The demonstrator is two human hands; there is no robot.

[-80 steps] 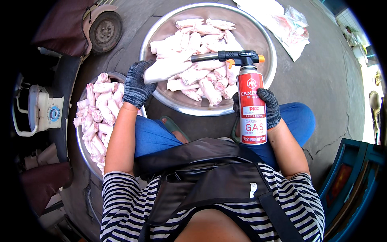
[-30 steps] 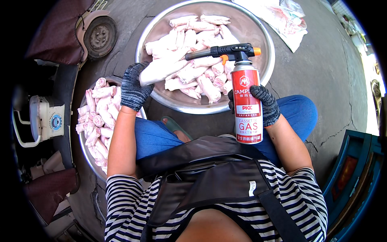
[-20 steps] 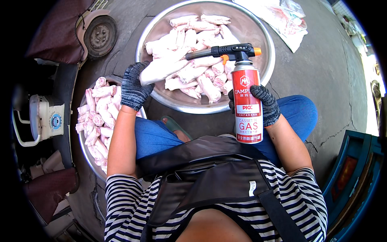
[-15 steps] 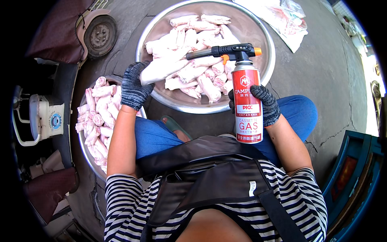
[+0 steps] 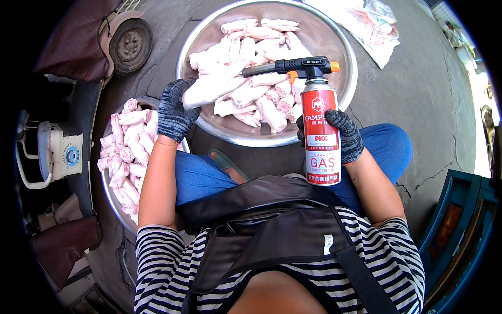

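Note:
My left hand point(image 5: 178, 110), in a dark grey knitted glove, is closed round one end of a pale pig's trotter point(image 5: 209, 90). The trotter slants up to the right over the near left rim of a large metal basin point(image 5: 230, 134). Wrapped round a red and white gas canister, my gloved right hand point(image 5: 344, 135) holds a blowtorch point(image 5: 321, 131) upright. Its black head carries an orange knob and trigger, and the metal nozzle points left at the trotter. No flame can be made out. Several more trotters point(image 5: 272, 112) lie heaped in the basin.
A second metal basin point(image 5: 116, 201) piled with trotters stands at my left. Beyond it are a vehicle's wheel point(image 5: 130, 46) and a white-framed seat point(image 5: 65, 152). A white plastic sheet point(image 5: 374, 34) lies at the far right. A teal cabinet-like object point(image 5: 452, 225) stands near right.

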